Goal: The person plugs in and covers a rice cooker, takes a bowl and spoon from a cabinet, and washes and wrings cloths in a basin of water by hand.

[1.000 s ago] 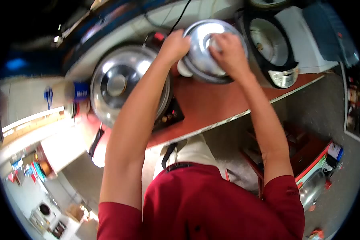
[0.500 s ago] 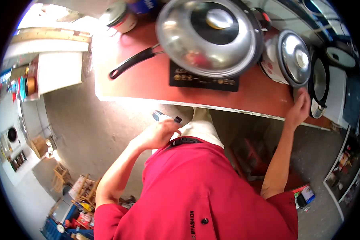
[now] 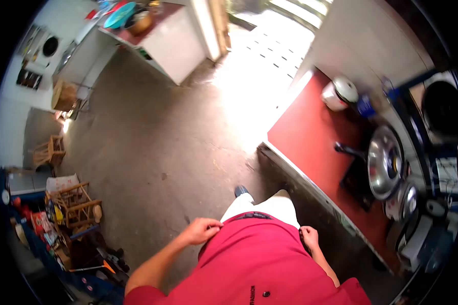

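My left hand (image 3: 202, 231) is at the left hip, its curled fingers against the hem of the red shirt (image 3: 254, 254); what they pinch, if anything, is too small to tell. On the other side, my right hand (image 3: 309, 238) hangs by the right hip with fingers curled, beside the pale trousers (image 3: 277, 206). Both hands are away from the red counter (image 3: 310, 137). A wok with a shiny metal lid (image 3: 379, 162) sits on a black cooktop (image 3: 359, 185) there. Next to it stands a pot with a metal lid (image 3: 408, 202).
A white lidded container (image 3: 339, 93) and a blue item (image 3: 365, 105) stand on the counter's far part. Bright doorway light falls on the floor (image 3: 163, 137) ahead. A white cabinet (image 3: 173, 46) carries basins at upper left. Wooden chairs (image 3: 79, 203) and clutter lie at left.
Both hands left the metal-lidded pot and dropped to the hips. The view has swung left, so the counter is now at the right and more floor shows.
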`<state>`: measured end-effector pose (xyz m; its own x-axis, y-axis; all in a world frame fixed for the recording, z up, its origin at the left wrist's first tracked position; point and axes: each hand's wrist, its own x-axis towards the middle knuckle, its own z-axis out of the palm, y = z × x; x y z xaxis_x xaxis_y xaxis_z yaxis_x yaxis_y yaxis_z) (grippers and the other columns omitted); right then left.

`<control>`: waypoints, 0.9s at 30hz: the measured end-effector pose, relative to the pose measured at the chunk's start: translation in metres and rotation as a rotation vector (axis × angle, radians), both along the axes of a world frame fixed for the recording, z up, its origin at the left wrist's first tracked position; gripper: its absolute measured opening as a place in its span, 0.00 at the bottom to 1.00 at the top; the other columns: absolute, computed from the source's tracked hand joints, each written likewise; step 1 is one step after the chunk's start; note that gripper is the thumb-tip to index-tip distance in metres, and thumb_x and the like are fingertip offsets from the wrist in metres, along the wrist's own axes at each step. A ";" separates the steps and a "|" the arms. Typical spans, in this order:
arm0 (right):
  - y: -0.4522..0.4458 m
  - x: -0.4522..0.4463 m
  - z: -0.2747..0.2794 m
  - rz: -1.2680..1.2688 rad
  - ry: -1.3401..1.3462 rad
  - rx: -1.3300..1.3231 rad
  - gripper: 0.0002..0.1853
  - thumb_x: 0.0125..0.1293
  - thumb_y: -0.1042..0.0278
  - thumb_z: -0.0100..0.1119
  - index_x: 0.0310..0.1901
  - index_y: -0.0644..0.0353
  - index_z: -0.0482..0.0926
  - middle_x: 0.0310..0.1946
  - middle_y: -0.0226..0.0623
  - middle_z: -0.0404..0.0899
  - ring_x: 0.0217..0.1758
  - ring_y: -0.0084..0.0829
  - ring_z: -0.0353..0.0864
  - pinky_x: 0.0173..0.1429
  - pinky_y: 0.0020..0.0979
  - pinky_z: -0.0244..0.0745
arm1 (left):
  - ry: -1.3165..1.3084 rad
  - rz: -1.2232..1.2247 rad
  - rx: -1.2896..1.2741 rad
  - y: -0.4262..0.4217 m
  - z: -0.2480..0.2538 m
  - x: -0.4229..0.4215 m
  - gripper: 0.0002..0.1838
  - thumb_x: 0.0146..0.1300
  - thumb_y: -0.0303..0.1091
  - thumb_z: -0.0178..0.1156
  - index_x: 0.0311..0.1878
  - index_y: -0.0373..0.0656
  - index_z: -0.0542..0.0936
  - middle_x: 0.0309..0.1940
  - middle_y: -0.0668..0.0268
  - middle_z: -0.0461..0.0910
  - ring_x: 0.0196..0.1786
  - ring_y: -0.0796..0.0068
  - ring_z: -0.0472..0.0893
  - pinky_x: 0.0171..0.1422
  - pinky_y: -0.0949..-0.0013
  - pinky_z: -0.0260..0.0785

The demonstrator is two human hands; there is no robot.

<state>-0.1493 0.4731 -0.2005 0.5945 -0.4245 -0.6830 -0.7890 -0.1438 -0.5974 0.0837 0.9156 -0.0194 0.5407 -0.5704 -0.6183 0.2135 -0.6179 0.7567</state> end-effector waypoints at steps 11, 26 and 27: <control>0.081 0.266 -0.021 0.172 0.425 0.260 0.08 0.67 0.66 0.54 0.43 0.60 0.77 0.25 0.29 0.75 0.20 0.20 0.69 0.22 0.22 0.66 | 0.224 1.058 -0.042 0.140 -0.030 -0.090 0.13 0.70 0.33 0.54 0.44 0.31 0.78 0.35 0.69 0.79 0.41 0.83 0.74 0.48 0.75 0.67; 0.422 0.827 -0.005 0.720 -0.060 0.185 0.16 0.68 0.60 0.53 0.49 0.62 0.79 0.32 0.35 0.81 0.27 0.24 0.77 0.31 0.26 0.74 | -0.083 0.831 0.130 0.348 0.010 0.158 0.13 0.59 0.26 0.56 0.48 0.37 0.80 0.41 0.54 0.82 0.46 0.64 0.82 0.49 0.64 0.73; 0.449 0.855 0.006 0.702 -0.121 0.191 0.17 0.66 0.60 0.54 0.49 0.63 0.80 0.32 0.36 0.81 0.28 0.24 0.78 0.32 0.26 0.75 | -0.123 0.759 0.194 0.369 0.006 0.178 0.13 0.59 0.28 0.57 0.47 0.38 0.80 0.40 0.53 0.82 0.46 0.64 0.83 0.48 0.64 0.74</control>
<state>0.7055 0.9224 -0.1944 0.7585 0.2034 -0.6191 -0.4763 -0.4755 -0.7397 0.2620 1.2842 -0.0134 0.8099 0.0936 -0.5791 0.5511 -0.4599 0.6963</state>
